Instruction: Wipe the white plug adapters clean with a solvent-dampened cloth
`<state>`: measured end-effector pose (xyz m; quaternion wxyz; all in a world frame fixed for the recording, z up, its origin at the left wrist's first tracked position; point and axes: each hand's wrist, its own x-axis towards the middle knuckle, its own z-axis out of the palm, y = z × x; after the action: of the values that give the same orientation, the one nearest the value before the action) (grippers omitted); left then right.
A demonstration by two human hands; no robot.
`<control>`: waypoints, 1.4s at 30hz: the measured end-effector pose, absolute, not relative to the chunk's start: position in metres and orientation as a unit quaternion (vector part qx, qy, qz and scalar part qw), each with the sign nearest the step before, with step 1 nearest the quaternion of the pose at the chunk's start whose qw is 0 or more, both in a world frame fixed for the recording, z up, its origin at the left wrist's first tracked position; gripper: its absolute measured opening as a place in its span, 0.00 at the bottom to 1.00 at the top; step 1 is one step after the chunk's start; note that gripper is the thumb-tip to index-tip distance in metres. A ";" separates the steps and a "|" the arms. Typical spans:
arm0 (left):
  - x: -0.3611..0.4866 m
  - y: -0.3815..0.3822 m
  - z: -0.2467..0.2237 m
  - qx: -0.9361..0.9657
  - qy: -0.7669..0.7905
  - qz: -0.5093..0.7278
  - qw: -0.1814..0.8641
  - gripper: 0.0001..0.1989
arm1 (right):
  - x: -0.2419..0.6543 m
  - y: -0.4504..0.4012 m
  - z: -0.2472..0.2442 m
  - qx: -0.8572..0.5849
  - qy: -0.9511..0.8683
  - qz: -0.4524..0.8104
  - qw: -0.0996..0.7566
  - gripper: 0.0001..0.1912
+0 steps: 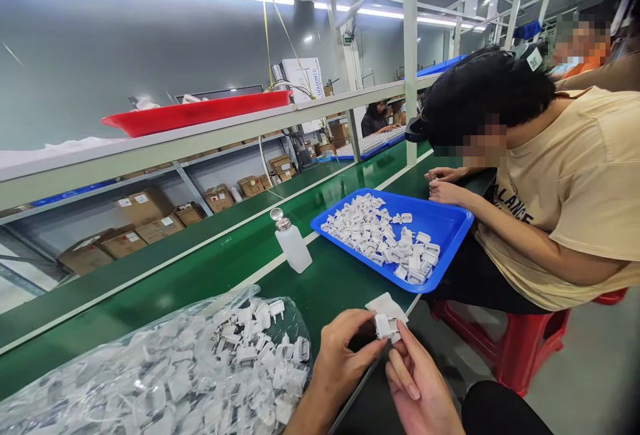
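Close to the table edge, my left hand (343, 348) pinches a small white plastic plug housing (384, 326) between thumb and forefinger. My right hand (417, 378) is closed at the housing's right side, its forefinger against the piece and the other fingers curled. Just behind the housing is a white cloth or paper wipe (387, 303); its lower part is hidden, and I cannot tell which hand holds it. To the left of my hands, a clear plastic bag (165, 375) lies open, full of similar white plug pieces (247, 355).
A blue tray (453, 222) holds many white pieces (370, 225). A white pump bottle (294, 246) stands on the green table (280, 288). A co-worker (560, 202) sits at the right beside a red stool (530, 345). A red tray (200, 114) rests on the shelf above.
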<state>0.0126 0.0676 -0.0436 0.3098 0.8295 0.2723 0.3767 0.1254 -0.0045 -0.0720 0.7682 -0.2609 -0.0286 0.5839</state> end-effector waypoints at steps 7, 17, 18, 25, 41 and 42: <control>0.017 0.065 -0.040 0.859 0.298 0.333 0.250 0.14 | 0.130 -0.004 -0.076 -0.285 -0.020 0.595 0.751 0.21; 0.018 0.070 -0.038 0.842 0.385 0.310 0.218 0.07 | 0.123 -0.010 -0.081 -0.419 -0.147 0.520 0.730 0.23; 0.018 0.070 -0.039 0.844 0.381 0.309 0.218 0.07 | 0.126 -0.011 -0.081 -0.437 -0.164 0.511 0.722 0.23; 0.021 0.064 -0.041 0.855 0.341 0.305 0.245 0.07 | 0.143 -0.017 -0.088 -0.623 -0.389 0.279 0.619 0.25; 0.025 0.074 -0.040 0.808 0.427 0.290 0.285 0.06 | 0.146 -0.009 -0.110 -0.615 -0.465 0.230 0.595 0.23; 0.025 0.074 -0.040 0.808 0.426 0.289 0.286 0.07 | 0.146 -0.008 -0.111 -0.613 -0.478 0.229 0.586 0.23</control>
<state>0.0245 0.0740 -0.0402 0.2863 0.8083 0.4257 0.2889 0.1464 -0.0082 -0.1113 0.5856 -0.6131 -0.4785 0.2287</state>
